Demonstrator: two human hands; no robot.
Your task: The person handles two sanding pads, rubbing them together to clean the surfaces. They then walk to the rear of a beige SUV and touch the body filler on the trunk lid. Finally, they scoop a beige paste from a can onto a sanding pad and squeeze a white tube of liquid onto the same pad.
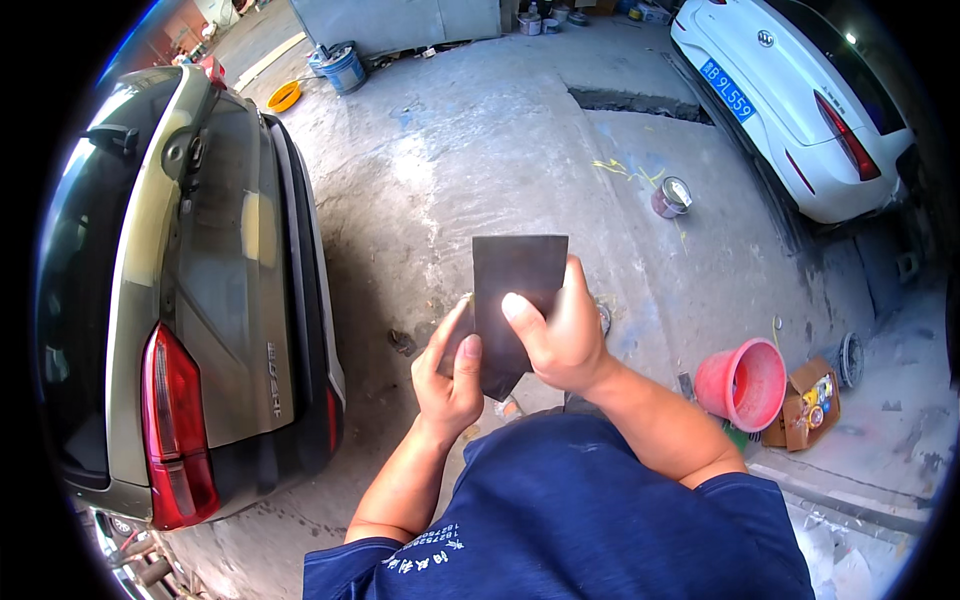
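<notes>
A dark grey rectangular sheet, which looks like sandpaper, is held up in front of my chest, its lower end narrowing to a folded corner. My right hand grips it from the right, with the thumb pressed flat on its face and the other fingers behind. On the other side, my left hand pinches the lower left edge between thumb and fingers. What the fingers do behind the sheet is hidden. To my left stands an olive-grey car with pale yellowish filler patches on its rear body.
A white car is parked at the far right. Nearer on that side are a paint can, a pink bucket and a cardboard box holding small items. A blue drum and an orange basin stand at the far left.
</notes>
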